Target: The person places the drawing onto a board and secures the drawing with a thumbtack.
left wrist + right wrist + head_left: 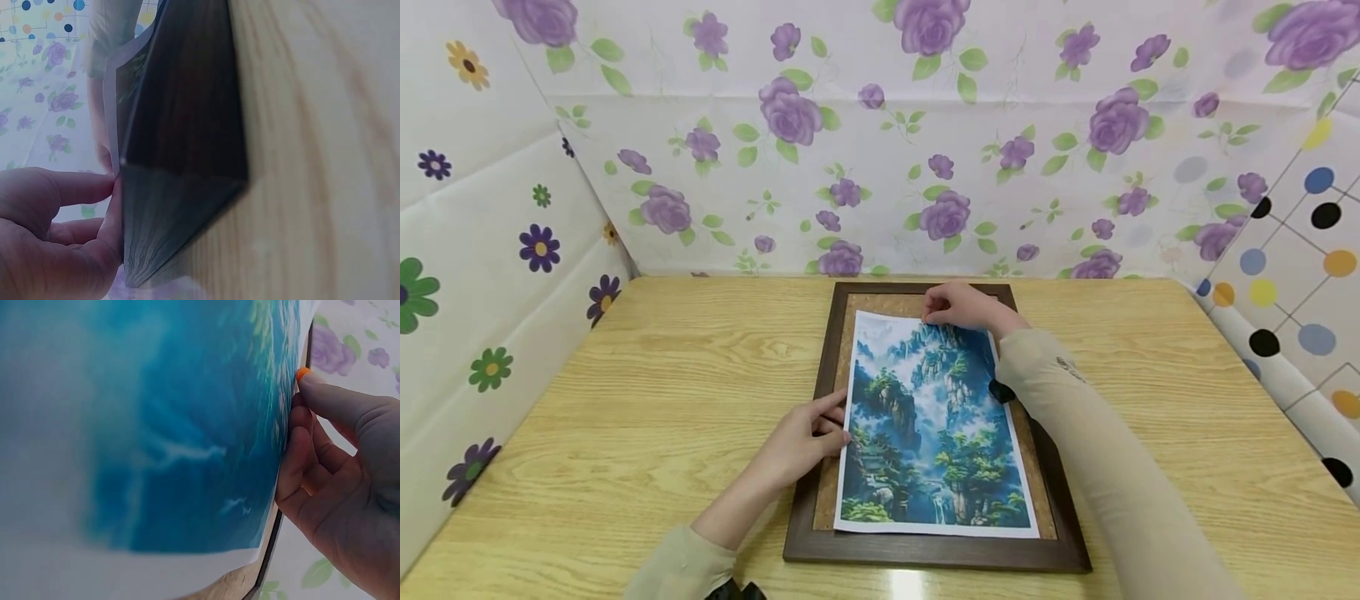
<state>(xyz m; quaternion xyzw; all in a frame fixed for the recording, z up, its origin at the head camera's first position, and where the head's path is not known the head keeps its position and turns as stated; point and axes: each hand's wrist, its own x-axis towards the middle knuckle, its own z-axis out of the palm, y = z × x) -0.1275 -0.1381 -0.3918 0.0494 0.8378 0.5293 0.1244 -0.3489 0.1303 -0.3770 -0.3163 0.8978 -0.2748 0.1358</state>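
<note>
A landscape print [936,433] on white paper lies over a cork board [824,500] with a dark brown wooden frame [936,550]. At the print's left edge, my left hand [808,437] pinches the paper between thumb and fingers. My right hand [962,307] is at the print's top edge, its fingers bunched around a small orange push pin [303,373]. Only the orange head shows, at the thumb tip in the right wrist view; its point is hidden. Close to the left wrist camera are the frame's dark corner [181,212] and the left hand [56,231].
The board lies on a wood-grain table [647,400]. Behind it stands a floral wall covering [850,150]. Patterned coverings also close off the left side [475,292] and the right side [1300,250]. My right forearm [1097,450] crosses the frame's right edge.
</note>
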